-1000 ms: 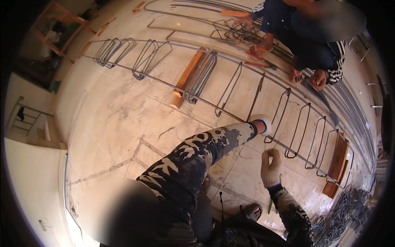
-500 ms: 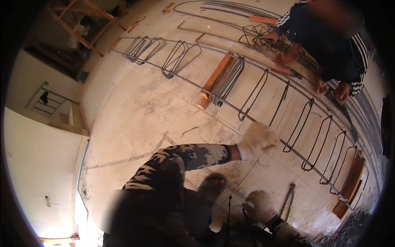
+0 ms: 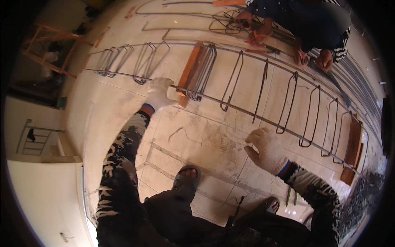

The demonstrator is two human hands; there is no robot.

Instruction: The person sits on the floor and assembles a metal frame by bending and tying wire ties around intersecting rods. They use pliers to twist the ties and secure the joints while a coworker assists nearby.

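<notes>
My left hand (image 3: 159, 94), in a white knitted glove, reaches over the near long steel bar (image 3: 240, 108) of a rebar frame. Its fingers lie across the bar, with the thumb spread away. My right hand (image 3: 266, 151), also gloved, hovers over the floor on the near side of that bar. Its thumb and fingers are apart in a curve, nothing between them. Bent wire stirrups (image 3: 286, 103) hang spaced along the frame; others are bunched at a wooden block (image 3: 191, 70). A pair of green tool handles (image 3: 291, 196) lies beside my right forearm, partly hidden.
Another person (image 3: 294, 24) crouches across the frame, hands at bent steel pieces. A second wooden block (image 3: 352, 148) supports the right end. Long bars (image 3: 362, 74) lie at the far right, and a dark wire heap (image 3: 366, 201) nearer. My sandalled foot (image 3: 187, 181) stands on the tiles.
My left hand has moved left along the near bar. My right hand has risen from beside the green-handled tool toward the frame. The view has shifted too.
</notes>
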